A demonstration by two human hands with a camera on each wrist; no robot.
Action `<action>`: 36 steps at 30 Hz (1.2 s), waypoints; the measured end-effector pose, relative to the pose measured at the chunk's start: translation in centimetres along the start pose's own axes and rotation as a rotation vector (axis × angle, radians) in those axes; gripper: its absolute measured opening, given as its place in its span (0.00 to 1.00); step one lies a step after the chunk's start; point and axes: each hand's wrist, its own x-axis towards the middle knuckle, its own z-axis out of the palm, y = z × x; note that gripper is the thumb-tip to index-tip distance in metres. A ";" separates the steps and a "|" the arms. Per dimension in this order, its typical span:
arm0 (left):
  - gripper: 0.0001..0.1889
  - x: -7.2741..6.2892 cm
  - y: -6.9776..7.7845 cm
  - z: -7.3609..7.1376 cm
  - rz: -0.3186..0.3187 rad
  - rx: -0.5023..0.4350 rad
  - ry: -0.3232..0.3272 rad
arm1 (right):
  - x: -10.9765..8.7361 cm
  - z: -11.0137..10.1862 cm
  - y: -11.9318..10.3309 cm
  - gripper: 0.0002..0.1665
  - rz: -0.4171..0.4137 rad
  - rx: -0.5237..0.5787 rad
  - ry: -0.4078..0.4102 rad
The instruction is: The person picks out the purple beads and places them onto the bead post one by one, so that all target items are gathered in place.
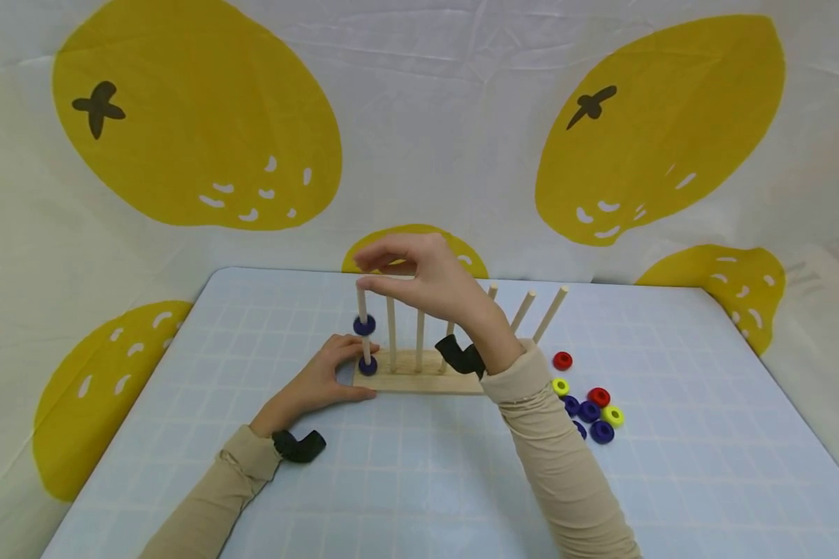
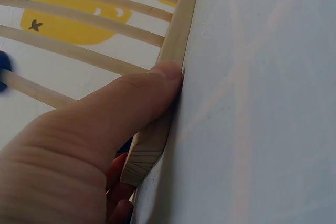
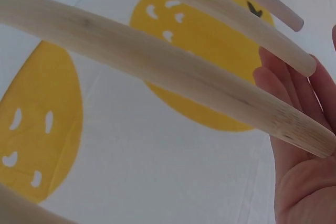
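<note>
A wooden peg rack (image 1: 426, 382) with a row of upright pegs stands on the table. My left hand (image 1: 325, 374) grips the left end of its base, thumb along the front edge (image 2: 168, 72) and fingers behind. On the leftmost peg, one dark blue ring (image 1: 367, 365) sits at the bottom. Another blue ring (image 1: 364, 324), slightly blurred, is partway up the same peg, apart from both hands. Above that peg's top is my right hand (image 1: 426, 272), fingers and thumb spread apart with no ring between them. In the right wrist view, pegs (image 3: 210, 82) partly cover this hand.
Right of the rack lie loose rings: red (image 1: 562, 360), yellow (image 1: 612, 416) and several blue ones (image 1: 602, 432), some partly behind the right sleeve (image 1: 552, 458). The other pegs (image 1: 551, 314) rise beneath and beside the right forearm. A lemon-printed cloth (image 1: 426, 155) hangs behind the table.
</note>
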 end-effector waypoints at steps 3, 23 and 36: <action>0.34 0.0 0.1 0.0 -0.001 -0.005 -0.002 | -0.1 -0.2 -0.2 0.13 0.018 0.023 0.037; 0.35 0.0 -0.2 -0.1 0.007 0.016 -0.001 | -3.6 -4.1 -2.0 0.09 -0.074 0.008 0.203; 0.36 0.0 0.1 0.0 -0.025 0.005 -0.013 | -8.3 -7.6 -2.6 0.13 -0.072 -0.023 0.274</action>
